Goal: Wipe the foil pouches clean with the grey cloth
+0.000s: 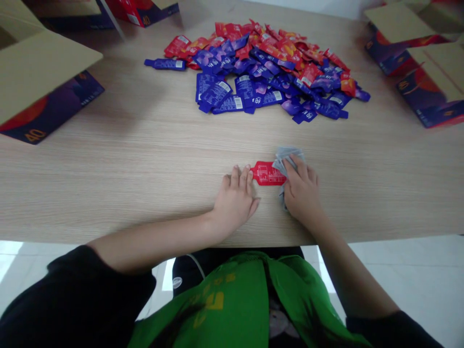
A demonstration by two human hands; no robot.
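Red packet [266, 173] is lying on desk [126, 164] between my hands, long axis running left-right | left hand [234, 200] is resting open, fingertips touching its neck | right hand [302, 193] is gripping grey cloth [286, 153] over its right end

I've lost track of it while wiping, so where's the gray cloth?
In the head view, it's under the right hand's fingers, overlapping the red packet's right end.

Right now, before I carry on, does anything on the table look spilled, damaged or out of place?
Nothing looks plainly wrong: I see no spill or torn packet. One blue packet juts from the loose heap's left end, and the gray cloth partly covers the red packet.
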